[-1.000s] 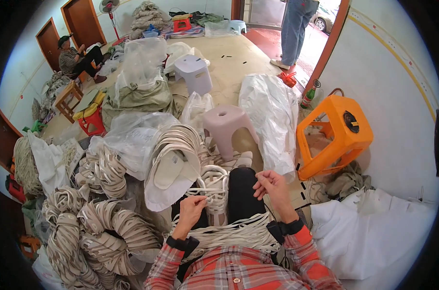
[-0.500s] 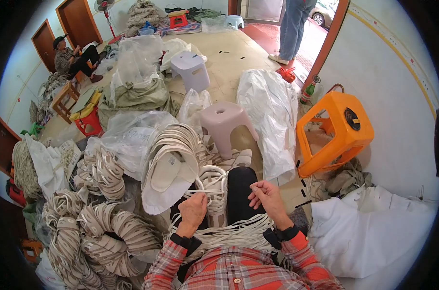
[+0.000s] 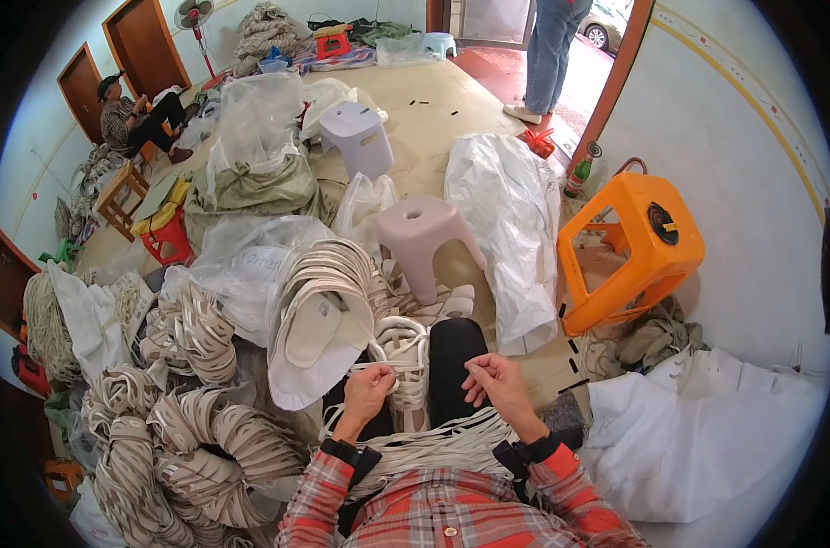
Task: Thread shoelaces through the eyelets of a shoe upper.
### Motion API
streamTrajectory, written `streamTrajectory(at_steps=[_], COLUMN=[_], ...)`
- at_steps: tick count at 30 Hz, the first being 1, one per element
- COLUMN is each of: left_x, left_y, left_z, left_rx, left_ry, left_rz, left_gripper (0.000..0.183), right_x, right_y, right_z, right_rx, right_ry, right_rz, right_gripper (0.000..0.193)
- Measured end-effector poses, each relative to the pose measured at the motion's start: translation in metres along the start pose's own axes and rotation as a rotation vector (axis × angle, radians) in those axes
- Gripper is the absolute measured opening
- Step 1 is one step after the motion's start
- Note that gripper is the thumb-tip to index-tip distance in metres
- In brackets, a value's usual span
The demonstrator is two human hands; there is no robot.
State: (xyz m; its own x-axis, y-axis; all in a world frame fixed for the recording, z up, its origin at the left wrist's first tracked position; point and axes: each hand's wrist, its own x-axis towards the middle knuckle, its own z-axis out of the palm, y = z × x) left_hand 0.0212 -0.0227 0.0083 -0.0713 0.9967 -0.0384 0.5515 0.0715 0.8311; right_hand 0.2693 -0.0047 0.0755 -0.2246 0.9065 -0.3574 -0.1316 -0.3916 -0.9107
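A beige shoe upper point(image 3: 403, 358) with cream laces threaded across it stands between my knees. My left hand point(image 3: 369, 387) is closed at the left edge of the upper, pinching a cream shoelace there. My right hand point(image 3: 497, 381) is raised over my right thigh, apart from the upper, with thumb and forefinger pressed together; whatever is between them is too small to make out. Across my lap lies a bundle of loose cream shoelaces point(image 3: 433, 449). Just left of the upper, a stack of beige shoe uppers point(image 3: 328, 301) leans close to my left hand.
Coiled bundles of shoe parts point(image 3: 195, 447) pile up at my left. Ahead stand a pinkish stool point(image 3: 421, 233) and a white sack point(image 3: 506, 237). An orange stool point(image 3: 634, 256) and white sheeting point(image 3: 698, 438) are at right. One person sits far left; another stands at the doorway.
My right hand has shifted slightly left and its fingers have turned. My left hand has moved a little, staying beside the shoe upper. The view has tilted slightly.
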Motion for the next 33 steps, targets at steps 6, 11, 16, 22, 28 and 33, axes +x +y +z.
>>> streamTrajectory(at_steps=[6,11,16,22,28,33], left_x=[-0.001,-0.022,-0.017,-0.007,-0.01,-0.022], left_y=[0.013,0.028,0.026,0.027,0.012,0.022], left_z=[0.001,0.014,0.017,0.019,0.026,0.015], left_rx=[-0.094,0.133,0.175,0.273,0.353,0.319], left_ry=[-0.034,0.182,0.243,0.192,0.131,0.11], left_rz=[-0.038,0.025,0.06,0.038,-0.015,-0.046], left_gripper=[0.016,0.02,0.018,0.015,0.018,0.019], right_x=[0.01,0.019,0.035,0.053,0.058,0.046], right_y=[0.023,0.047,0.051,0.031,0.017,0.01], right_z=[0.018,0.033,0.051,0.064,0.073,0.088], right_rx=[-0.07,-0.275,-0.858,-1.098,-1.465,-1.62], right_ry=[-0.074,-0.152,-0.124,-0.241,-0.528,-0.517], right_rz=[0.068,0.065,-0.495,-0.772,-0.989,-1.111], right_gripper=[0.016,0.016,0.014,0.016,0.021,0.02])
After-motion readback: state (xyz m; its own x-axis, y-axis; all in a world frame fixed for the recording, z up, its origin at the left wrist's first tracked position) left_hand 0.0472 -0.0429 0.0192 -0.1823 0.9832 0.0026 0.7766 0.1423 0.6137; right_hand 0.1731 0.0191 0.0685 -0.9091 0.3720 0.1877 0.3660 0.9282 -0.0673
